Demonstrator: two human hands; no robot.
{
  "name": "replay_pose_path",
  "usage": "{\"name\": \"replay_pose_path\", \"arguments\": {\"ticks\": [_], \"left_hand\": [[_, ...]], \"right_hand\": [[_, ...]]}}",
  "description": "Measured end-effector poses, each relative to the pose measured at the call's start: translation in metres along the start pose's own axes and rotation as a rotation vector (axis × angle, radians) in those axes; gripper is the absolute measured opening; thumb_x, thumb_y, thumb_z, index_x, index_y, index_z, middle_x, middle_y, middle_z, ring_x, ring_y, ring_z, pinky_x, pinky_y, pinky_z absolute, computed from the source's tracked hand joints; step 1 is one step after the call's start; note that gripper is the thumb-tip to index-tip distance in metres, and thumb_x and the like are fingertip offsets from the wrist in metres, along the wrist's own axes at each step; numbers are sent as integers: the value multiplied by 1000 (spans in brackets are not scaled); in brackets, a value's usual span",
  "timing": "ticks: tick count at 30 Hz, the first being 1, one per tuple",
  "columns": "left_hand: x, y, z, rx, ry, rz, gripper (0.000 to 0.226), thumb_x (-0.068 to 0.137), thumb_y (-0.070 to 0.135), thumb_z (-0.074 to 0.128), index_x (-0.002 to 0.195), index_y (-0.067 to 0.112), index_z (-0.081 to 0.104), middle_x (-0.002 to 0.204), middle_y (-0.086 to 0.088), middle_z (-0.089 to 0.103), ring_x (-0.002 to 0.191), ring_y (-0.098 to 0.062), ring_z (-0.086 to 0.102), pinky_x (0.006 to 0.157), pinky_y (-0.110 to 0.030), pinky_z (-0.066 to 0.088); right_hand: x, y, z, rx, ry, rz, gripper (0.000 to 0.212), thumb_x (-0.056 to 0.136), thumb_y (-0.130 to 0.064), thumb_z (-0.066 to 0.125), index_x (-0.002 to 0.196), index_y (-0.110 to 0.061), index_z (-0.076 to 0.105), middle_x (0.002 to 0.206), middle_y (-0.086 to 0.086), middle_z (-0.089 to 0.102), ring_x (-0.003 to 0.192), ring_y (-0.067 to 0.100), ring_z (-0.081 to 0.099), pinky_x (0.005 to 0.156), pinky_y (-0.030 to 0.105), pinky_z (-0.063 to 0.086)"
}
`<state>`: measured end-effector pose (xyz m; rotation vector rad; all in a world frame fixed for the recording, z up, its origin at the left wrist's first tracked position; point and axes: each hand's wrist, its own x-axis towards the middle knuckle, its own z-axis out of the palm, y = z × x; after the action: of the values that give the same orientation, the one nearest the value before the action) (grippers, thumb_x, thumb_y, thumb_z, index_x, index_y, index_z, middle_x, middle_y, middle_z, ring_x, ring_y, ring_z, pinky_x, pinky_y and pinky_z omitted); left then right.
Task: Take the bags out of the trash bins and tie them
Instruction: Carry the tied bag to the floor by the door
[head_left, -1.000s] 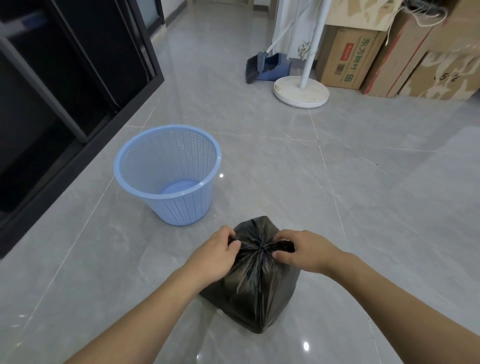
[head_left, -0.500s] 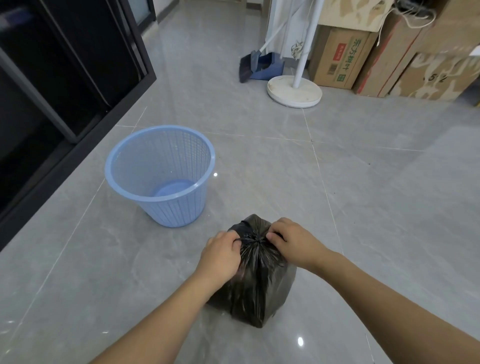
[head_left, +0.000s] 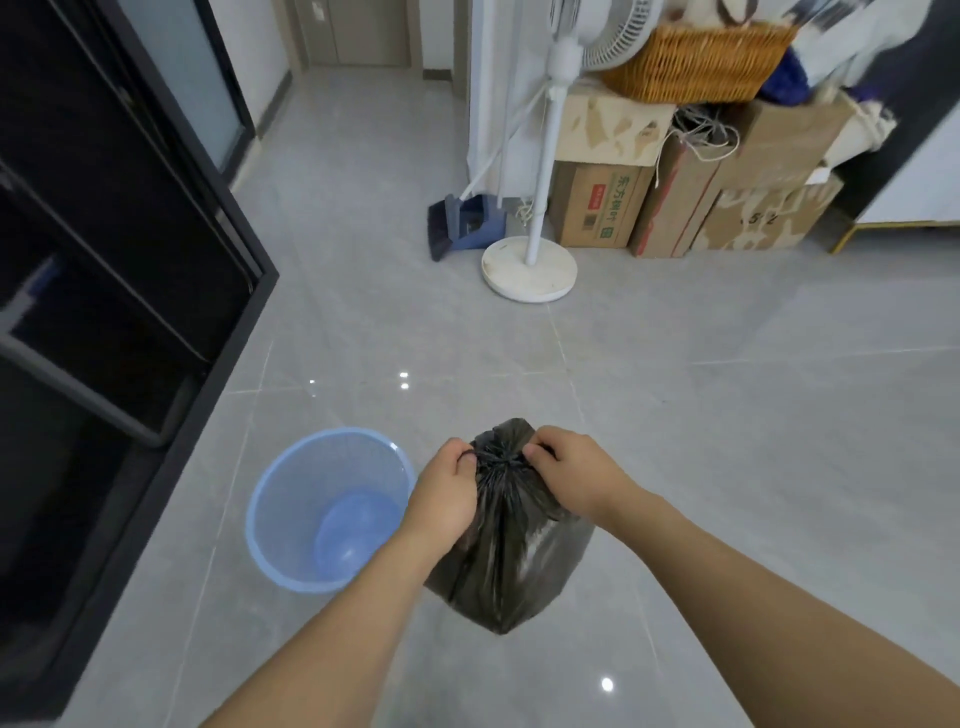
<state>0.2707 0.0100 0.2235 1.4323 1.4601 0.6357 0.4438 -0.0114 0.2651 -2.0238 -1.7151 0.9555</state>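
Observation:
A full black trash bag (head_left: 511, 556) is in the lower middle of the head view, its gathered neck bunched into a knot at the top. My left hand (head_left: 444, 499) grips the left side of the neck with curled fingers. My right hand (head_left: 569, 478) pinches the right side of the knot. Whether the bag rests on the floor or hangs from my hands I cannot tell. A light blue mesh trash bin (head_left: 291, 525) stands upright just left of the bag, with no bag inside it.
A black cabinet frame (head_left: 156, 291) lines the left side. Further back stand a white pedestal fan (head_left: 530, 270), a blue dustpan with broom (head_left: 467, 223), and stacked cardboard boxes (head_left: 675, 197) with a wicker basket (head_left: 696, 62) on top. Grey floor tiles stretch to the right.
The view has risen and tilted up, showing more of the room. The bin and bag now appear lower and closer together. Both hands stay at the bag's neck.

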Motion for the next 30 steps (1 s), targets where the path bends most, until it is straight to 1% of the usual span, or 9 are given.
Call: {"name": "replay_pose_path", "arguments": {"ticks": [3, 6, 9, 14, 17, 21, 23, 25, 30], "left_hand": [[-7, 118, -41, 26, -16, 44, 26, 99, 21, 38, 79, 27, 53, 77, 5, 59, 73, -7, 54, 61, -25, 37], [-26, 243, -80, 73, -25, 98, 25, 100, 23, 38, 80, 27, 52, 79, 5, 60, 75, -8, 55, 62, -25, 37], [-52, 368, -114, 156, -66, 172, 21, 100, 23, 39, 85, 27, 53, 83, 6, 60, 81, -11, 57, 66, -27, 38], [-109, 527, -132, 274, -83, 257, 21, 101, 26, 36, 91, 22, 54, 87, 1, 61, 81, -14, 56, 66, -31, 39], [-136, 586, -113, 283, -75, 309, 23, 102, 27, 35, 99, 20, 56, 92, -2, 63, 83, -17, 57, 70, -33, 44], [-165, 634, -69, 329, -61, 421, 21, 102, 31, 35, 95, 24, 53, 87, 2, 62, 82, -17, 58, 71, -36, 47], [-181, 651, -37, 377, -35, 522, 19, 102, 31, 35, 93, 23, 50, 83, 1, 60, 77, -20, 57, 65, -36, 45], [-198, 670, 3, 354, -28, 612, 16, 102, 30, 35, 91, 25, 46, 80, 1, 57, 71, -20, 55, 60, -35, 39], [-253, 730, 116, 258, -216, 750, 22, 102, 28, 36, 87, 17, 49, 76, -5, 56, 71, -24, 54, 64, -42, 44]], "right_hand": [[-24, -69, -97, 70, 66, 25, 25, 99, -33, 44, 77, -26, 53, 76, -4, 58, 70, 11, 53, 57, 24, 39], [-58, -136, -198, 153, 133, 63, 22, 98, -32, 46, 85, -21, 60, 80, -6, 61, 76, 13, 57, 61, 23, 41], [-99, -195, -296, 189, 198, 75, 21, 98, -32, 46, 84, -23, 59, 79, -9, 60, 76, 12, 56, 62, 24, 41], [-175, -254, -427, 141, 290, 69, 22, 99, -30, 43, 80, -24, 54, 71, -11, 54, 69, 11, 52, 56, 24, 36], [-212, -258, -476, 182, 381, 106, 22, 99, -30, 42, 85, -21, 57, 77, -8, 57, 71, 7, 51, 56, 23, 35], [-260, -234, -517, 316, 498, 139, 28, 99, -29, 43, 85, -14, 61, 76, -3, 60, 71, 9, 54, 56, 24, 36], [-286, -215, -533, 363, 546, 165, 33, 99, -29, 43, 79, -9, 60, 70, 0, 57, 67, 15, 52, 56, 28, 37], [-313, -192, -549, 436, 623, 202, 34, 99, -29, 43, 71, -14, 54, 66, -1, 52, 64, 15, 48, 56, 30, 36], [-393, -123, -602, 473, 907, 352, 37, 98, -30, 42, 63, -20, 42, 61, -4, 44, 59, 14, 42, 52, 28, 28]]}}
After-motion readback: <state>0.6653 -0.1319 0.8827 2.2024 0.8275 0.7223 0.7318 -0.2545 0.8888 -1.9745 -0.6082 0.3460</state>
